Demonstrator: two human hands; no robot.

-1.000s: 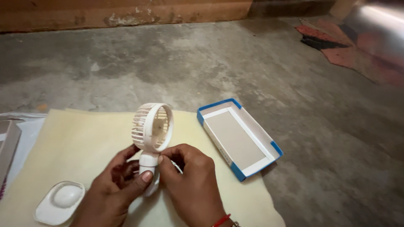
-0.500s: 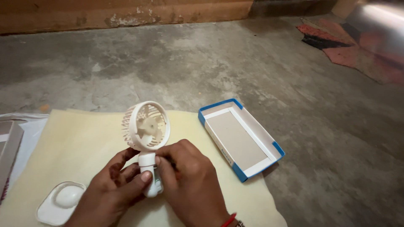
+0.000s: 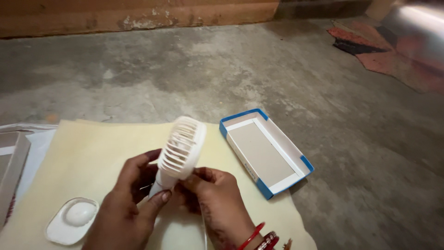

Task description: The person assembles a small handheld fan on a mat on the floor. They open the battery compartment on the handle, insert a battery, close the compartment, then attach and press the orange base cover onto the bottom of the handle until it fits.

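A small white hand-held fan (image 3: 181, 148) with a round grilled head is held low in the middle of the view, its head tilted to the right and seen almost edge-on. My left hand (image 3: 127, 199) wraps the fan's handle from the left, thumb on the stem. My right hand (image 3: 217, 203) grips the same handle from the right, fingers under the head; red bangles sit on that wrist. Both hands hover over a pale yellow sheet (image 3: 92, 153) spread on the concrete floor.
An open white tray-like box lid with blue edges (image 3: 266, 153) lies right of the sheet. A white rounded base or stand (image 3: 73, 220) rests on the sheet at lower left. Part of another box (image 3: 11, 166) shows at the left edge. Red cloth (image 3: 384, 51) lies far right.
The fan's head has turned from facing me to nearly edge-on and tipped to the right. Both hands stayed on the handle, shifting slightly.
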